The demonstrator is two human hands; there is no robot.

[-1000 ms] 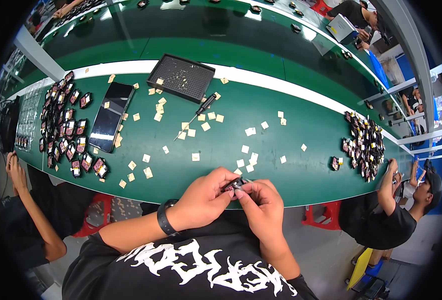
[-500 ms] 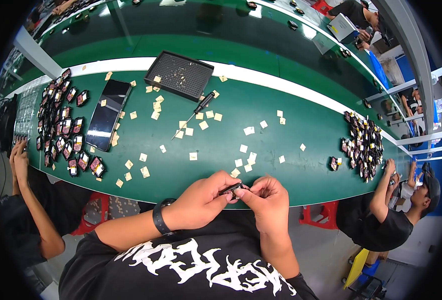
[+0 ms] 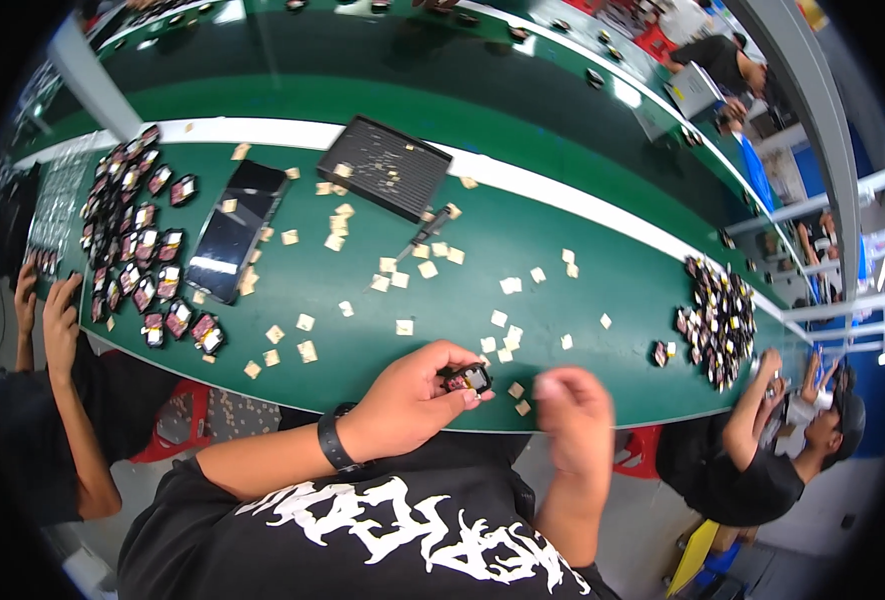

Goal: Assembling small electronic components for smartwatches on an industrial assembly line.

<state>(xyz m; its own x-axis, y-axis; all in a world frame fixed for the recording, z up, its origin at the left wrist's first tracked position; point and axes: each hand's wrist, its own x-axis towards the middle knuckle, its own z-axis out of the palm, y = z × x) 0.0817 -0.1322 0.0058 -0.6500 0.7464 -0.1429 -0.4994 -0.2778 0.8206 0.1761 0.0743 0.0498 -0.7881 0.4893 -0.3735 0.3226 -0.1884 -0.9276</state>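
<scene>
My left hand [image 3: 415,393] holds a small black plastic module [image 3: 471,378] above the table's near edge, its fingers and thumb wrapped round the sides. A pale grey patch and some pink show on the module's face. Off to the right and apart from it, my right hand [image 3: 575,405] is smeared by motion, so its fingers cannot be read. Between the hands, two small tan square pieces [image 3: 519,398] lie on the green table [image 3: 563,375]. Several more cream squares [image 3: 506,343] are scattered just beyond my left hand.
Piles of similar black modules lie at left [image 3: 133,235] and right [image 3: 715,320]. A dark phone-like slab [image 3: 238,235], a black ribbed tray [image 3: 388,165] and a screwdriver [image 3: 431,228] lie farther back. Co-workers sit at both sides; a white rail [image 3: 553,192] runs behind.
My right hand has left the module and moved right. The module in my left hand now shows its face. Two tan squares have come into sight between the hands; the whole view has shifted slightly.
</scene>
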